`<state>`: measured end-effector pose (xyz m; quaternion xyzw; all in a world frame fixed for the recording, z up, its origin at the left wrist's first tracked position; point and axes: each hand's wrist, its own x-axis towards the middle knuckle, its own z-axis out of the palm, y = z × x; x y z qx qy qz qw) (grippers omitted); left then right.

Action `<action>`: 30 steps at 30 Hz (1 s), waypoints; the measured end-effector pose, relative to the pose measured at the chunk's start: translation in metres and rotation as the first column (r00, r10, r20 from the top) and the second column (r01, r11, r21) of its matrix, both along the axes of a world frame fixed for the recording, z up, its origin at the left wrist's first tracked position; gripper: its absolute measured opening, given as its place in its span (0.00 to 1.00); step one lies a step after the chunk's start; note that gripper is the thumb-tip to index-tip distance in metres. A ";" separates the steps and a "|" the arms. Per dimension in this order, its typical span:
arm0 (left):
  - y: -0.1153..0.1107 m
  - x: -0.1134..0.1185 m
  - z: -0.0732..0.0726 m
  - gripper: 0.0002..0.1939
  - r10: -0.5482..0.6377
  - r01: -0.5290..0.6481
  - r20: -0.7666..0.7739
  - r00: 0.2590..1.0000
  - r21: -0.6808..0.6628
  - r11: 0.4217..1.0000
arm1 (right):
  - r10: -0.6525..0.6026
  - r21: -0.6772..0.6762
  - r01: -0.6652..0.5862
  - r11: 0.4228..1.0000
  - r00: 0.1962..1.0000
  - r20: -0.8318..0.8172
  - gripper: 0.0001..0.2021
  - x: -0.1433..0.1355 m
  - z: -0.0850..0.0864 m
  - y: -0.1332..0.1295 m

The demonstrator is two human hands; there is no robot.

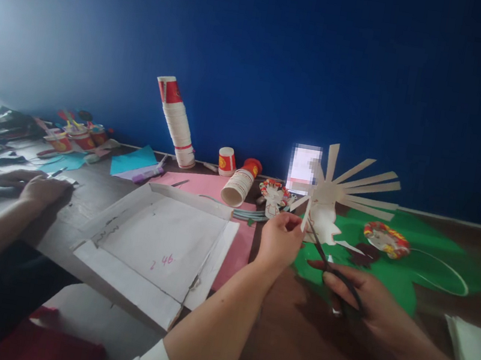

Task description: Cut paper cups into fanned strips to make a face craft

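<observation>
My left hand (282, 241) pinches the lower left edge of a white paper cup cut into strips (327, 199), holding it up above the table. Its long strips fan out to the top and right, and its lower edge is jagged. My right hand (363, 297) is closed around the handles of dark scissors (324, 255). The blades point up and left and meet the cup beside my left fingers; how far apart they are, I cannot tell. Behind my left hand lies a small white cut-out figure (272, 200) with a red and yellow ring about its head.
Green paper (405, 291) lies under a red-yellow ring (387, 240). A shallow white cardboard box (159, 234) stands to the left. A tall cup stack (177, 124) leans near the blue wall. Another person's hands (41, 188) work at far left.
</observation>
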<state>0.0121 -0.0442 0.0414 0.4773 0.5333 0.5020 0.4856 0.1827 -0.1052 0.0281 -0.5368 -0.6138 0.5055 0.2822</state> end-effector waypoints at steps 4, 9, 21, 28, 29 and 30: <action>0.000 0.000 -0.001 0.04 0.002 -0.002 0.014 1.000 -0.006 1.000 | -0.029 -0.004 0.029 1.000 1.000 0.012 0.37 -0.002 0.004 0.000; 0.001 0.000 -0.003 0.04 0.001 -0.001 0.014 1.000 0.016 1.000 | -0.062 -0.013 0.062 0.998 0.998 0.012 0.39 -0.002 0.005 -0.001; 0.000 0.001 -0.002 0.05 0.006 -0.006 0.005 1.000 0.012 1.000 | -0.034 0.061 0.030 0.998 0.997 0.070 0.34 0.001 -0.005 0.003; -0.001 0.001 0.000 0.05 0.015 -0.016 0.040 0.999 0.016 1.000 | -0.081 0.192 0.055 0.980 0.988 0.129 0.29 0.001 -0.006 0.003; -0.001 0.001 0.000 0.05 0.015 -0.016 0.047 0.999 0.013 1.000 | -0.084 0.198 0.057 0.979 0.987 0.135 0.28 0.000 -0.006 0.003; 0.000 0.001 -0.001 0.05 0.014 -0.014 0.054 0.998 0.012 1.000 | -0.089 0.207 0.059 0.976 0.987 0.135 0.28 -0.001 -0.006 0.003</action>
